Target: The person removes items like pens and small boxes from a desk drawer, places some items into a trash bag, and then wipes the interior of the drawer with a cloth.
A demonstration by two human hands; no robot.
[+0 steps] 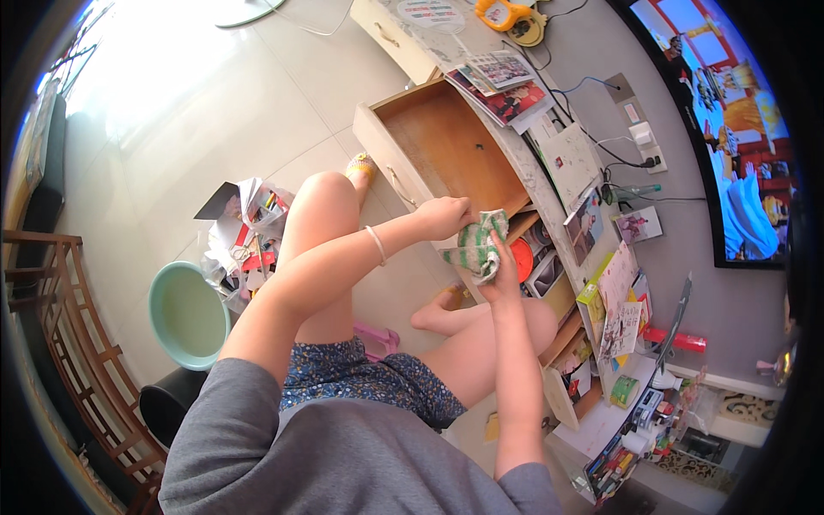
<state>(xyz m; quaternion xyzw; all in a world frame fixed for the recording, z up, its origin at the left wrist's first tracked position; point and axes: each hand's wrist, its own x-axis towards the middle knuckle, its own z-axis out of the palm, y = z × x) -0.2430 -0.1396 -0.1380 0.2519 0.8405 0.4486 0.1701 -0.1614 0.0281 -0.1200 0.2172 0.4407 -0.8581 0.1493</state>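
A green-and-white striped cloth, bunched and folded, is between my two hands. My right hand grips it from below, the thumb lying along its face. My left hand is closed at the cloth's upper left edge, its fingertips partly hidden. Just beyond the hands, a pulled-out wooden drawer shows its brown bottom with a small dark speck. Beside the cloth, an open compartment holds a red round object and a dark-and-white box.
Magazines and a white folder-like item lie on the marble-patterned cabinet top. A television is at the right. On the tiled floor to my left are a plastic bag of clutter and a green basin of cloudy water.
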